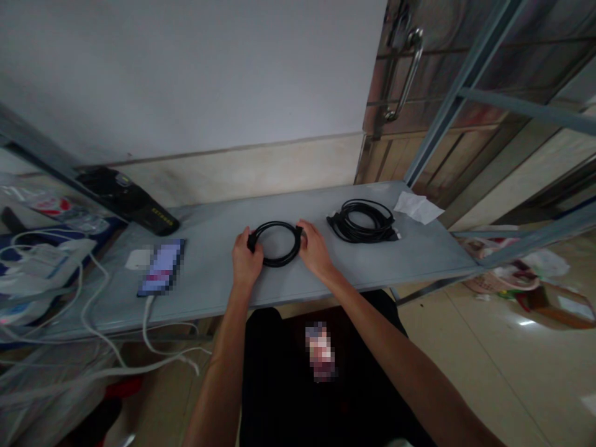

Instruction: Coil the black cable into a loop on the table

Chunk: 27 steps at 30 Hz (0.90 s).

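Note:
A black cable wound into a small coil (278, 261) lies on the grey shelf top (209, 273) in front of me. My left hand (246, 259) grips the coil's left side at a plug end. My right hand (315, 249) pinches the coil's right side. A second, larger black cable coil (364, 221) lies apart on the shelf to the right, untouched.
A phone (161, 267) with a white cable lies at the left, a small white card (138, 259) beside it, and a black device (128, 198) behind. A crumpled white tissue (418, 206) sits at the shelf's right end. White cables and bags clutter the far left. Metal door behind right.

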{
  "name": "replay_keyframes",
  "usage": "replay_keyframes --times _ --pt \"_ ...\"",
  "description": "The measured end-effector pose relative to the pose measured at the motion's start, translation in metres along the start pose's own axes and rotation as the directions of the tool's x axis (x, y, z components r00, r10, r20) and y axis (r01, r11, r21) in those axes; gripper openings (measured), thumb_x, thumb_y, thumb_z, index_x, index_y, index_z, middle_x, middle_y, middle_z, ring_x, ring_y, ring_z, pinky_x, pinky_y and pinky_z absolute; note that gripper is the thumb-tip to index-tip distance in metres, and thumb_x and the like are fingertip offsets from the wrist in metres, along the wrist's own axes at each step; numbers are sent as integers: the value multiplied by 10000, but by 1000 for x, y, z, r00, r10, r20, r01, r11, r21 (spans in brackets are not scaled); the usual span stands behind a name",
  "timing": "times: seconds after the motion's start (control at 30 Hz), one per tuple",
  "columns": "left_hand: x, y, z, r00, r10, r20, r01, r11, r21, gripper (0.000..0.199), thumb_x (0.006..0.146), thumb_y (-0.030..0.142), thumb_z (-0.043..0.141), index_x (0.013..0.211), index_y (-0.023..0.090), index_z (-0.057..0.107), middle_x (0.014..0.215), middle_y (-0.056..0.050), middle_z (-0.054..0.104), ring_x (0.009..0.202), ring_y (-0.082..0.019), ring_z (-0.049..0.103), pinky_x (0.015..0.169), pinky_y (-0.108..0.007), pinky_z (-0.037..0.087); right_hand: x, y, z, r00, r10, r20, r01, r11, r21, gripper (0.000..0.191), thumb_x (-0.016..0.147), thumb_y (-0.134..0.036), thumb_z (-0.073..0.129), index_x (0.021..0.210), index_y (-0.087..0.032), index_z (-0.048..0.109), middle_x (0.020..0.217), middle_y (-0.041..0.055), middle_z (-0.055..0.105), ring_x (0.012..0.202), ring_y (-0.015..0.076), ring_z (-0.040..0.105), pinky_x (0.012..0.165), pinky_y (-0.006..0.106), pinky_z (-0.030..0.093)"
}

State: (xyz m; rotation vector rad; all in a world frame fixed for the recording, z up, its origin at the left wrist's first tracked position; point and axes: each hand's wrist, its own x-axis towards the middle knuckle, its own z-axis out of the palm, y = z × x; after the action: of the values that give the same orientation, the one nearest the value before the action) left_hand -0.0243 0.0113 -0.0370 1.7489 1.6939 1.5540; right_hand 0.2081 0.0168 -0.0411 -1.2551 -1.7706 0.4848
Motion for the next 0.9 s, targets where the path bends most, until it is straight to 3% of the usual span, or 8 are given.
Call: replay_keyframes --times 0.2,0.37,0.53,0.7,0.8,0.9 --pt "1 1 -3 1000 18 14 -18 1000 24 510 819 120 668 1321 178 735 1295 -171 701 1293 -366 681 1260 -606 488 -1 0 1 999 9 -33 -8 999 40 543 1019 -64 433 1522 -169 611 1503 168 718 1412 255 689 1306 496 492" --pt "-1 6 -5 999 47 -14 -46 997 57 428 917 182 670 1340 162 730 1315 -191 705 1275 -352 693 1219 -571 517 0 -7 -1 994 -6 -106 16 995 99 416 1051 -126 467 1433 -160 627 1504 187 717 1430 265 670 1314 509 474" --pt "-2 13 -8 997 65 -32 -63 997 42 319 984 258 680 1289 187 737 1315 -178 718 1299 -340 682 1235 -551 496 -8 -23 -17 985 -120 -122 134 985 109 364 1069 -158 475 1394 -202 634 1508 165 711 1434 250 667 1289 484 506" --pt "-2 17 -10 995 94 -27 -93 995 39 292 1013 319 698 1276 197 734 1301 -174 713 1292 -341 669 1232 -547 488 -24 -13 -77 959 -254 -123 244 966 -91 342 1106 -229 516 1419 -211 653 1538 167 688 1470 279 630 1312 510 478" --pt "-3 24 -9 983 181 -36 -177 980 92 303 1031 346 702 1291 194 735 1366 -189 696 1363 -363 626 1270 -587 446 -31 16 -126 962 -244 -120 199 933 -300 399 1120 -348 587 1492 -214 639 1613 181 639 1550 333 565 1329 560 437" --pt "-6 36 -7 958 287 22 -287 948 136 280 1042 313 689 1299 217 745 1431 -183 691 1423 -380 591 1300 -628 402 -40 50 -163 976 -196 -93 129 868 -480 586 1088 -533 670 1551 -178 614 1642 222 607 1572 410 529 1318 607 421"
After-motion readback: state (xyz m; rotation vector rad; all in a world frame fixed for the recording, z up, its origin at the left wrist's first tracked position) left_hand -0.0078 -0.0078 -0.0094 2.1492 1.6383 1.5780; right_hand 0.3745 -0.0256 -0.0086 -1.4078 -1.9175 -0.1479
